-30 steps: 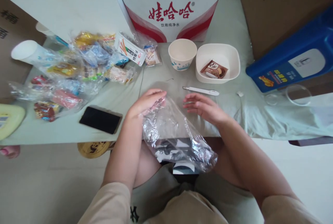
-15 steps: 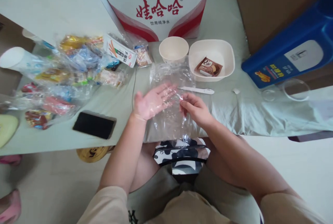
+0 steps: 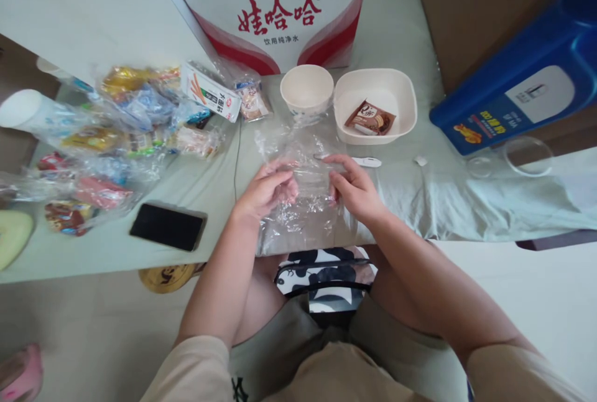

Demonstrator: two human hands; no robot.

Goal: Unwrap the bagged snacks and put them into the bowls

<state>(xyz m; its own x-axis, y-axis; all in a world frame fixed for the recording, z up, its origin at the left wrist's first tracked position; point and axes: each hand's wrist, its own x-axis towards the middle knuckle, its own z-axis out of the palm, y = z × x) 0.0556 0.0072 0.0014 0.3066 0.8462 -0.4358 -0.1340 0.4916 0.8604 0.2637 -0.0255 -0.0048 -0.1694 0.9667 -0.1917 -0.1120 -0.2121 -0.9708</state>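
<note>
A crinkled clear plastic bag [image 3: 303, 209] is spread on the cloth in front of me, between both hands. My left hand [image 3: 268, 193] is at its left side, with curled fingers closed on the film. On the opposite side, my right hand [image 3: 355, 189] pinches the film, its index finger reaching forward over it. Just beyond that finger lies a white-handled tool [image 3: 368, 162], its other end partly covered by the hand. Behind the bag are a white paper bowl [image 3: 306, 88] and a cream square tub [image 3: 405, 106] with a brown snack packet [image 3: 370, 119] inside.
Many wrapped snacks [image 3: 140, 109] are heaped at the left, near a white paper cup [image 3: 23, 108] and a black phone [image 3: 168, 226]. A white carton [image 3: 280, 10] stands behind. To the right are a large blue bottle [image 3: 513, 72] and a clear round lid [image 3: 529, 156].
My left hand has gone from flat and spread to curled on the bag. The right index finger now stretches forward. The film has shifted between the hands.
</note>
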